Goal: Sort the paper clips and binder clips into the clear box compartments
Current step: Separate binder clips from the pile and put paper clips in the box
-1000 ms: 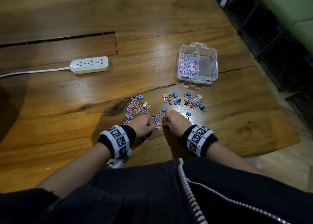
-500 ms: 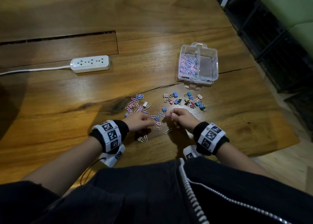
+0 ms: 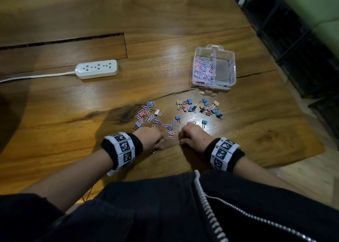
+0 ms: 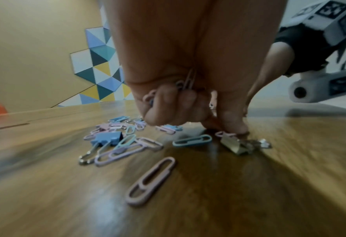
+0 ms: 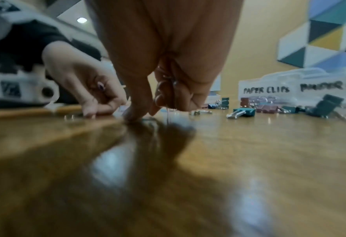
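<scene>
The clear box (image 3: 214, 80) stands at the back right; its left compartment holds pink and blue paper clips (image 3: 202, 69), and its right one looks bare. Its labels (image 5: 266, 90) read PAPER CLIPS and BINDER. Loose paper clips (image 3: 148, 114) lie left of centre, binder clips (image 3: 203, 109) below the box. My left hand (image 3: 159, 141) keeps several paper clips (image 4: 186, 83) in its curled fingers while its fingertips (image 4: 233, 128) touch the table by a gold binder clip (image 4: 236, 146). My right hand (image 3: 183, 139) also holds clips in its curl and pinches at one on the wood (image 5: 145, 119).
A white power strip (image 3: 97, 69) with its cord lies at the left. A long groove (image 3: 64, 41) cuts across the wooden table. The table's right edge (image 3: 293, 161) is close, with dark shelving (image 3: 302, 43) beyond it.
Both hands have shifted slightly among the loose clips. The right hand has come back toward me and down onto a clip; the left has edged nearer me too.
</scene>
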A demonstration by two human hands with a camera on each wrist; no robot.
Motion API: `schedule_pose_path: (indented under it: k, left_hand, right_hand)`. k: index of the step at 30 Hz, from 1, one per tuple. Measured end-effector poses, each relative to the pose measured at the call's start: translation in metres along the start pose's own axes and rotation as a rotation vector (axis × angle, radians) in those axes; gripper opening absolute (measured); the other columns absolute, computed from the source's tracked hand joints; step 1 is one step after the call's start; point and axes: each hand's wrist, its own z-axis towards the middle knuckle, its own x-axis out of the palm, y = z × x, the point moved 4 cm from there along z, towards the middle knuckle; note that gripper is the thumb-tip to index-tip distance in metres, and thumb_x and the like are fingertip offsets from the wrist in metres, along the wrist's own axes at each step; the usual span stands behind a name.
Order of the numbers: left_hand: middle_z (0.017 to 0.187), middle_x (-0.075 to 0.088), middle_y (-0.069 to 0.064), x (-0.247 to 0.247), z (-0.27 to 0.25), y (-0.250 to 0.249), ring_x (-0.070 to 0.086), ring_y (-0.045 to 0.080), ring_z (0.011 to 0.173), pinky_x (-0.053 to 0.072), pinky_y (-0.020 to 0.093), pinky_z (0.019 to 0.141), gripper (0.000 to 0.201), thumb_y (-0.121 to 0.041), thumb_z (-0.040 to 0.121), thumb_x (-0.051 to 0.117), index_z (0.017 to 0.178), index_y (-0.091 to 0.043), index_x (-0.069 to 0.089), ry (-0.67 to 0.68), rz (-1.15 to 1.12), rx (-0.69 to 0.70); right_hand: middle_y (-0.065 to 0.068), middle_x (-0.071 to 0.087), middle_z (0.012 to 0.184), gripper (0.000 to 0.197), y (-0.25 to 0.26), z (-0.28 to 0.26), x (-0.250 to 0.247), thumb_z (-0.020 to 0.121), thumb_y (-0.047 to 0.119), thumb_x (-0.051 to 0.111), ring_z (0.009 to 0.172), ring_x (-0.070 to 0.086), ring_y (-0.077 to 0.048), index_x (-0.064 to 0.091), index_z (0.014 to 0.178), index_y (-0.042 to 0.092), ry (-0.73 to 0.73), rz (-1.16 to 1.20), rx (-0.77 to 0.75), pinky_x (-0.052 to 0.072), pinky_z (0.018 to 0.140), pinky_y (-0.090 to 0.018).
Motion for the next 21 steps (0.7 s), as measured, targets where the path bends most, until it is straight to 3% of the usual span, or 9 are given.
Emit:
schedule_pose_path:
  k: [5, 7, 9, 11, 12, 15, 17, 19, 21]
  left_hand:
    - [0.109, 0.058, 0.009, -0.003, -0.002, -0.006, 0.057, 0.023, 0.1, 0.047, 0.035, 0.084, 0.033, -0.037, 0.096, 0.037, 0.106, -0.009, 0.052, -0.019, -0.006, -0.022]
    - [0.094, 0.057, 0.009, -0.017, 0.004, -0.008, 0.054, 0.023, 0.088, 0.043, 0.03, 0.074, 0.026, -0.031, 0.097, 0.037, 0.093, -0.01, 0.052, -0.058, -0.316, -0.094]
    - [0.071, 0.048, 0.003, -0.038, 0.018, -0.009, 0.052, 0.015, 0.062, 0.038, 0.024, 0.053, 0.027, -0.023, 0.096, 0.04, 0.072, -0.015, 0.045, -0.093, -0.786, -0.178]
    - [0.058, 0.043, 0.001, -0.064, 0.036, -0.015, 0.043, 0.006, 0.035, 0.032, 0.016, 0.035, 0.03, -0.012, 0.094, 0.04, 0.064, -0.014, 0.041, -0.082, -1.335, -0.247]
    - [0.053, 0.044, 0.001, -0.078, 0.045, -0.018, 0.041, 0.005, 0.031, 0.032, 0.014, 0.031, 0.029, -0.008, 0.093, 0.039, 0.065, -0.011, 0.041, -0.073, -1.52, -0.262]
    - [0.047, 0.05, 0.002, -0.125, 0.073, -0.027, 0.044, 0.005, 0.032, 0.038, 0.011, 0.032, 0.024, 0.002, 0.092, 0.039, 0.07, -0.005, 0.044, -0.07, -1.745, -0.23]
    - [0.041, 0.051, 0.003, -0.154, 0.094, -0.032, 0.047, 0.008, 0.032, 0.041, 0.013, 0.034, 0.024, 0.004, 0.093, 0.036, 0.072, -0.006, 0.042, -0.133, -1.813, -0.211]
    - [0.055, 0.049, 0.007, -0.177, 0.11, -0.034, 0.046, 0.013, 0.046, 0.043, 0.017, 0.039, 0.021, -0.006, 0.095, 0.038, 0.074, -0.006, 0.04, -0.198, -1.907, -0.217]
    - [0.072, 0.056, 0.007, -0.192, 0.122, -0.034, 0.049, 0.014, 0.055, 0.049, 0.023, 0.056, 0.022, -0.025, 0.095, 0.043, 0.086, -0.006, 0.048, -0.215, -1.933, -0.219]
  right_hand:
    - [-0.001, 0.041, 0.101, 0.019, -0.001, -0.005, 0.007, 0.09, 0.02, 0.05, 0.088, 0.039, -0.012, 0.051, 0.102, 0.006, 0.082, -0.134, -0.024, 0.044, 0.087, -0.029]
    - [0.002, 0.04, 0.098, 0.016, -0.002, -0.006, 0.004, 0.091, 0.019, 0.049, 0.088, 0.039, -0.01, 0.052, 0.101, 0.007, 0.062, -0.082, -0.038, 0.041, 0.082, -0.021]
    - [0.004, 0.044, 0.09, 0.006, -0.003, -0.006, -0.007, 0.091, 0.016, 0.049, 0.084, 0.042, -0.009, 0.051, 0.092, 0.011, -0.008, 0.051, -0.02, 0.034, 0.069, -0.011]
    - [0.006, 0.049, 0.081, 0.005, -0.009, -0.003, -0.019, 0.09, 0.015, 0.051, 0.074, 0.045, -0.006, 0.05, 0.084, 0.014, -0.044, 0.216, 0.038, 0.034, 0.063, -0.014]
    - [0.006, 0.05, 0.077, 0.009, -0.014, -0.001, -0.023, 0.089, 0.015, 0.053, 0.071, 0.046, -0.006, 0.05, 0.081, 0.015, -0.046, 0.281, 0.056, 0.035, 0.064, -0.018]
    - [0.001, 0.05, 0.071, 0.017, -0.029, 0.006, -0.038, 0.085, 0.013, 0.059, 0.067, 0.046, -0.013, 0.049, 0.071, 0.016, -0.083, 0.343, 0.066, 0.037, 0.061, -0.024]
    - [-0.004, 0.053, 0.074, 0.025, -0.042, 0.01, -0.055, 0.083, 0.004, 0.06, 0.073, 0.051, -0.019, 0.048, 0.067, 0.02, -0.126, 0.463, 0.093, 0.043, 0.067, -0.03]
    - [-0.005, 0.055, 0.077, 0.025, -0.054, 0.015, -0.078, 0.084, -0.006, 0.054, 0.073, 0.053, -0.018, 0.051, 0.074, 0.017, -0.185, 0.562, 0.105, 0.047, 0.067, -0.024]
    - [-0.007, 0.055, 0.082, 0.013, -0.061, 0.02, -0.108, 0.086, -0.005, 0.051, 0.072, 0.05, -0.017, 0.057, 0.093, 0.004, -0.248, 0.516, 0.124, 0.044, 0.063, -0.015]
